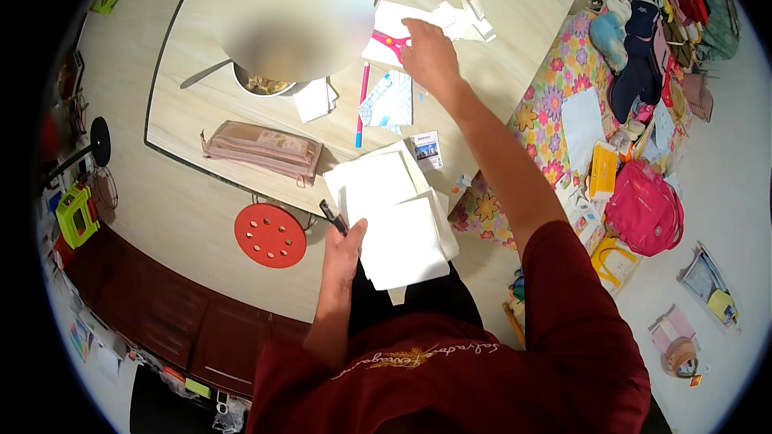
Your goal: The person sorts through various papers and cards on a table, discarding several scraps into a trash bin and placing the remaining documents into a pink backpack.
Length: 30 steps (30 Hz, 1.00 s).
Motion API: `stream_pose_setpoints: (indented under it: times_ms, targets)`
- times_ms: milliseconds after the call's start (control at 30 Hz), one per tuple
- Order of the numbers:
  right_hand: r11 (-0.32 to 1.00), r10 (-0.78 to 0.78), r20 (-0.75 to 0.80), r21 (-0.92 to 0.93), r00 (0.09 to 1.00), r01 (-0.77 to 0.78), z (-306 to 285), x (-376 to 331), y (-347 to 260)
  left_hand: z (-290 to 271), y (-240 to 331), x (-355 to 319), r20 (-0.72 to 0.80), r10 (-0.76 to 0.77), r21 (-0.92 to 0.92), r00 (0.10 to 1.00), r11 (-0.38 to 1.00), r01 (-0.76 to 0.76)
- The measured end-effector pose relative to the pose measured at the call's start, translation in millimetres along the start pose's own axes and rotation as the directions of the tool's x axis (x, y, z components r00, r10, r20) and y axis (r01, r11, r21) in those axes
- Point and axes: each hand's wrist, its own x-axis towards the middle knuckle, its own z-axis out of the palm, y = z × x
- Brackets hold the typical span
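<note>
My left hand [344, 247] is closed around a black pen [333, 217], its thumb beside a loose stack of white paper sheets [406, 237] at the table's near edge and over my lap. My right hand [430, 55] reaches across the table, thumb and index finger about the pink handles of scissors [389, 42]; its other fingers are partly hidden. The scissors lie over white paper [384, 18]. Just below them are a pink and blue pencil-like stick [362, 104] and a folded piece of blue-lined paper [390, 100].
On the table [189, 108] stand a bowl of food [261, 84], partly behind a blurred patch, and a pinkish pencil case [264, 151]. A small picture card [427, 150] lies beside the stack. A red round stool [270, 235] stands below; a pink backpack [643, 207] is at right.
</note>
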Motion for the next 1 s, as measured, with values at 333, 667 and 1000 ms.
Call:
stream_pose_setpoints:
  times_ms: [333, 667, 1000]
  targets:
    - [0.934, 0.161, 0.452, -0.356, 0.878, 0.012, 5.8, 82.0, 16.2, -10.4, -9.6, 0.2, 0.045, -0.014, -0.005, 0.999, 1.0, 0.014]
    - [0.983, 0.156, 0.291, 0.046, 0.944, -0.177, -9.4, 82.9, 30.8, -11.4, -11.4, 4.5, 0.078, -0.034, -0.043, 0.996, 0.998, 0.037]
    - [0.96, -0.126, -0.081, 0.24, 0.989, 0.142, -135.6, -52.5, -62.3, 11.5, -2.7, 20.4, -0.006, 0.035, -0.094, 0.999, 0.995, -0.036]
